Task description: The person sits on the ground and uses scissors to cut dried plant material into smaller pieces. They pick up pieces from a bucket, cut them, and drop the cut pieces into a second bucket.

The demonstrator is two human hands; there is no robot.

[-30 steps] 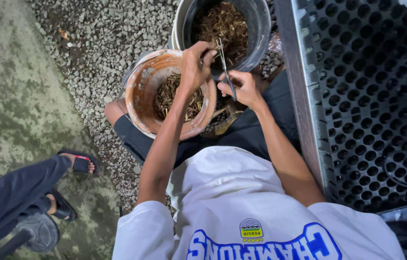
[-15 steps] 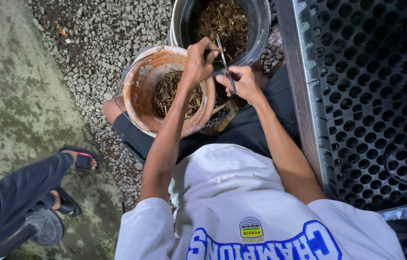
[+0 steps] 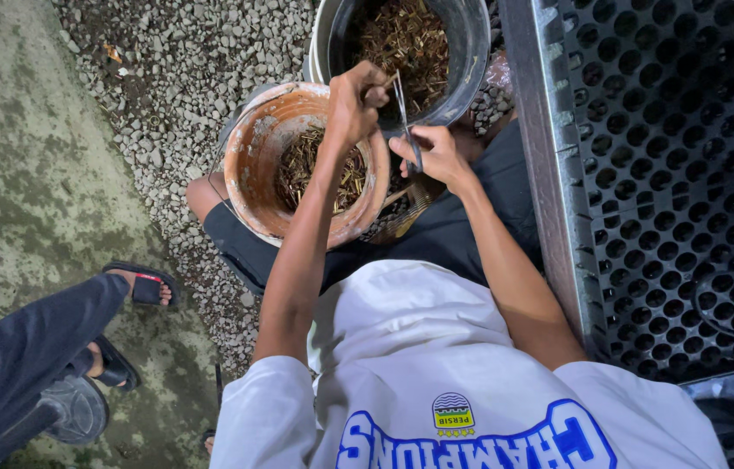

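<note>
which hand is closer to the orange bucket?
Left. The left hand is above the orange bucket's far rim; the right hand is just off its right side, both pinching a thin metal strip.

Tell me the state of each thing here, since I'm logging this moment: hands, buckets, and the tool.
Left hand: closed on the thin metal tool's upper end.
Right hand: pinching the tool's lower part.
Thin metal tool: held nearly upright between both hands.
Orange bucket: upright, partly filled with small brownish pieces.
Dark bucket: upright, holding similar pieces.

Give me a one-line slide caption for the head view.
Left hand and right hand hold a thin metal strip over two buckets.
</note>
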